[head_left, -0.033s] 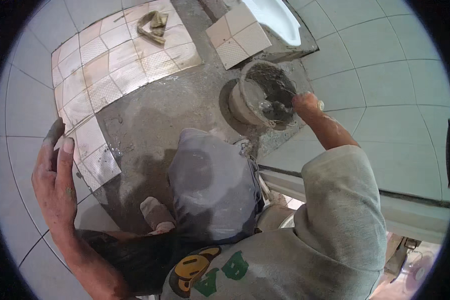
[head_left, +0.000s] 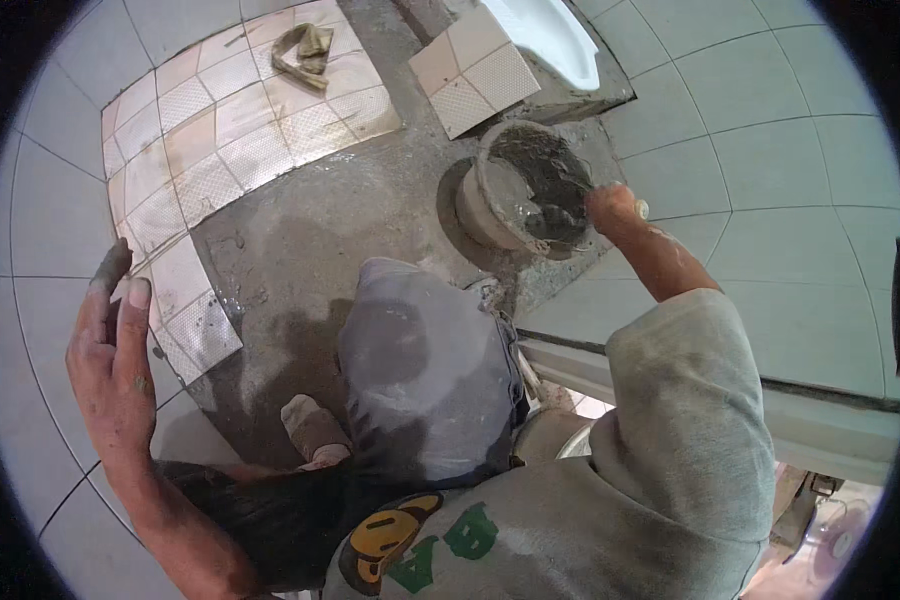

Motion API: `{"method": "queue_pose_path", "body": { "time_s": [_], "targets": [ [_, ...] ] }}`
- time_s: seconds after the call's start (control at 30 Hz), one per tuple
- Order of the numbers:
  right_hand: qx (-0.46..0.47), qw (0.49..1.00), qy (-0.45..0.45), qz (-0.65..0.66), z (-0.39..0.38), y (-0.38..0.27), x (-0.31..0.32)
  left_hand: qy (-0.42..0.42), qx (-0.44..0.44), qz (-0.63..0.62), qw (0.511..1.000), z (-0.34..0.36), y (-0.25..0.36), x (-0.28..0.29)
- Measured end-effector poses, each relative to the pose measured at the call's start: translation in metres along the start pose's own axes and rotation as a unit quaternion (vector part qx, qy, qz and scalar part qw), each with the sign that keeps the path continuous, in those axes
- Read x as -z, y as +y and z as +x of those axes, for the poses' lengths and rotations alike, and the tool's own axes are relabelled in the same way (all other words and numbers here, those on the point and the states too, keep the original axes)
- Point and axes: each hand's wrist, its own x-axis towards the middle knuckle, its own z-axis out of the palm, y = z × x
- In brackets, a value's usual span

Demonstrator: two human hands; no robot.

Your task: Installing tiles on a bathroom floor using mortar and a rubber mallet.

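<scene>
My right hand (head_left: 615, 207) is closed at the right rim of a mortar-smeared bucket (head_left: 490, 213). It grips a trowel by its handle, whose pale round end (head_left: 641, 209) sticks out of the fist. I cannot make out the blade against the mortar. Wet grey mortar (head_left: 545, 170) coats the bucket's inside. At the left, my left hand (head_left: 115, 360) is empty, its fingers stretched and apart, the tips grey with mortar. Those fingertips are by the tiled wall (head_left: 45, 330), close to the edge of the laid floor tiles (head_left: 185, 270); whether they touch it I cannot tell.
A crumpled cloth (head_left: 305, 55) lies on the far floor tiles. Bare grey floor (head_left: 290, 230) runs between the tiles and the bucket. Behind the bucket, a loose patterned tile (head_left: 473, 70) leans by a white squat toilet (head_left: 545, 40). My knee (head_left: 420, 350) fills the near middle.
The mortar beside my right hand inside the bucket looks slightly shifted. Both hands stay in nearly the same places.
</scene>
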Motion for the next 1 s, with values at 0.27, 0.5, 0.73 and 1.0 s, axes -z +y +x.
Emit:
{"method": "queue_pose_path", "body": {
  "time_s": [0.27, 0.5, 0.73, 1.0],
  "targets": [
    [0.066, 0.988, -0.139, -0.012, -0.034, 0.002, 0.072, 0.010, -0.002, -0.036, 0.999, 0.002, -0.002, -0.008],
    [0.102, 0.984, -0.142, -0.024, -0.040, 0.004, 0.065, -0.037, -0.002, -0.019, 0.999, 0.004, -0.007, -0.008],
    [0.145, 0.986, -0.082, 0.032, -0.042, 0.008, 0.035, -0.030, -0.038, 0.021, 0.999, 0.008, 0.001, -0.021],
    [0.179, 0.981, -0.052, 0.042, -0.036, -0.022, 0.037, -0.064, -0.019, -0.022, 0.998, 0.010, 0.008, -0.023]
  ]
}}
